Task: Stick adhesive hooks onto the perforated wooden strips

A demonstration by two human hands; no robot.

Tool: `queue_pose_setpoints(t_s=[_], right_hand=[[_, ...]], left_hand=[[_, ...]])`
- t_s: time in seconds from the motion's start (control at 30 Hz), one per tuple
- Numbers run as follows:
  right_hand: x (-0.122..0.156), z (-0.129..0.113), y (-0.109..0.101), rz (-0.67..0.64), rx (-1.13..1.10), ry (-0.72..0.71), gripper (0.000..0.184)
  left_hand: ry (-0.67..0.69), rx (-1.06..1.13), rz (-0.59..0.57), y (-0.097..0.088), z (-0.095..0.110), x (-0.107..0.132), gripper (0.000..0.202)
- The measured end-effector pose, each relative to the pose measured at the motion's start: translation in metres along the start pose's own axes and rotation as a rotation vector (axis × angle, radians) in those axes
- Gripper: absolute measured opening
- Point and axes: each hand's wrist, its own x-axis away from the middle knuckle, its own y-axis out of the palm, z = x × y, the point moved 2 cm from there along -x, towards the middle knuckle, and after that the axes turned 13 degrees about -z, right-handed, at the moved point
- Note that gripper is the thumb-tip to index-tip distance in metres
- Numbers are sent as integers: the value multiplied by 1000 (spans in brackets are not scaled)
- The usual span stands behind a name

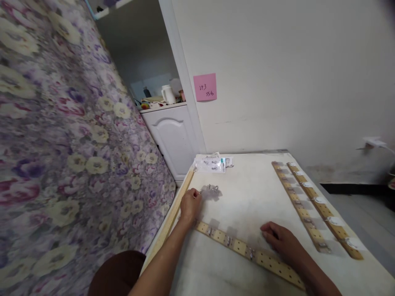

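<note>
My left hand is at the left of the white table, its thumb and fingers pinched together. What they hold, if anything, is too small to make out. Just right of these fingertips lies a small pile of clear and metal hook-like pieces. A wooden strip with drilled holes runs slantwise below my hands, with several clear pieces with metal fittings fixed along its left part. My right hand hovers or rests over the strip's right part, which shows bare holes. Its fingers are loosely curled, thumb and forefinger slightly apart, nothing visible between them.
Two more wooden strips with fittings lie on the right, one with clear pieces and one with white hooks. Clear packaging is at the back left. A wooden bar follows the left edge. A wall stands behind.
</note>
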Motion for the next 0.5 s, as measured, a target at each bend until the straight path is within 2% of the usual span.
queue_pose_setpoints(t_s=[0.13, 0.23, 0.4, 0.5], right_hand=[[2, -2, 0, 2, 36, -12, 19], [3, -5, 0, 6, 36, -14, 19], [10, -25, -1, 103, -45, -54, 21], [19, -51, -1, 55, -275, -116, 25]], left_hand=[[51, 185, 18, 0, 3, 9, 18], [70, 329, 12, 3, 12, 21, 12], [115, 528, -32, 16, 51, 58, 12], [164, 615, -65, 27, 80, 89, 16]])
